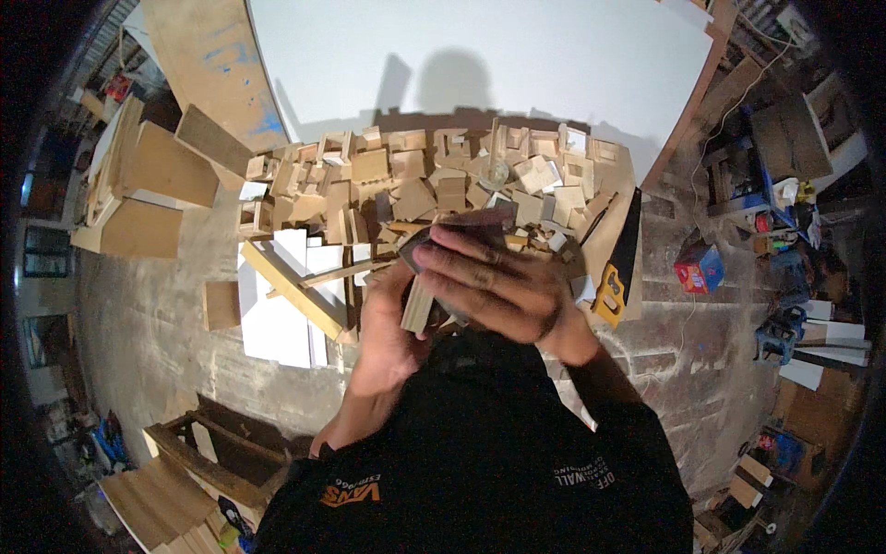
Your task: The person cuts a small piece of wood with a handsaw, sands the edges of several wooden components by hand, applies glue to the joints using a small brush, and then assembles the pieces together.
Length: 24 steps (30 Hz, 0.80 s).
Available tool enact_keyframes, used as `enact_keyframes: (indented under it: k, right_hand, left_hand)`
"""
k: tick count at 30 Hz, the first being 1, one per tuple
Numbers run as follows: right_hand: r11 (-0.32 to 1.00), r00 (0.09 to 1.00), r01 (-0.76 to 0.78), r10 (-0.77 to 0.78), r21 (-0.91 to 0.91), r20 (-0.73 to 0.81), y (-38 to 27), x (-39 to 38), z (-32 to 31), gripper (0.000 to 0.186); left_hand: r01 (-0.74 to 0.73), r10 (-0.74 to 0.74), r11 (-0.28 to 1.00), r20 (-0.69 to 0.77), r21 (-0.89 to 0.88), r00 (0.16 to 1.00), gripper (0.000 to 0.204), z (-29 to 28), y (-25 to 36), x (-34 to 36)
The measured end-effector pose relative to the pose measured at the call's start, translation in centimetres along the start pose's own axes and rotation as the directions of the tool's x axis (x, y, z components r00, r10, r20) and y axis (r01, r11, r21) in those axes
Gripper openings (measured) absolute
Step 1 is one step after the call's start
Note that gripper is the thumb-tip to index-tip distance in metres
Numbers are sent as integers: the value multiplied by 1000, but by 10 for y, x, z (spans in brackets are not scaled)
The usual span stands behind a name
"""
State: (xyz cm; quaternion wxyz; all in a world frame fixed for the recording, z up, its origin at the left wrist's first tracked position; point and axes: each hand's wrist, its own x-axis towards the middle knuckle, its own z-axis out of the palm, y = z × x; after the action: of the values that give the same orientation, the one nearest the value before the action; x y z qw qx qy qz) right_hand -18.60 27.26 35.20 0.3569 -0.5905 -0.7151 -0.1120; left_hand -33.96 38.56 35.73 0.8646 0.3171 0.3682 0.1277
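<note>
Near the middle, my left hand (386,323) grips a small plywood piece (417,307) with a layered edge, held upright. My right hand (494,282) lies across it, its fingers pressed together on a dark grey sheet (484,219), possibly sandpaper, against the piece. The fingertips of my left hand are partly hidden behind the piece and my right hand. Just beyond both hands many small wooden blocks and little boxes (369,164) cover a worktable. A yellow-handled saw (611,295) lies at the right edge, and a wooden strip (295,291) rests on white boards (268,332) at the left.
A large white panel (554,55) stands or lies behind the table. Plywood boxes (157,180) are at the left, a wooden frame (212,443) at lower left. A red-and-blue box (699,268) and a cord are on the concrete floor at right, beside cluttered tools (780,337).
</note>
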Motion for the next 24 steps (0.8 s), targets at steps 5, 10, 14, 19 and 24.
enact_keyframes:
  k: [5, 10, 14, 19, 24]
  right_hand:
    - [993, 996, 57, -63, 101, 60, -16, 8, 2, 49]
    - [999, 995, -21, 25, -40, 98, 2, -1, -1, 53]
    - [1000, 984, -24, 22, 7, 175, 12, -11, -8, 51]
    - [997, 991, -4, -6, 79, 136, -3, -6, -6, 54]
    - [904, 898, -428, 424, 7, 122, 51, -60, -10, 59]
  left_hand:
    - [50, -107, 972, -241, -230, 965, 27, 10, 4, 4]
    - [161, -158, 986, 82, -33, 984, 30, -7, 1, 9]
    - [246, -194, 964, 369, -98, 909, 30, -25, -6, 15]
    - [188, -203, 962, -62, -198, 977, 30, 8, -3, 10]
    - [-6, 6, 1000, 38, 3, 999, 28, -12, 1, 20]
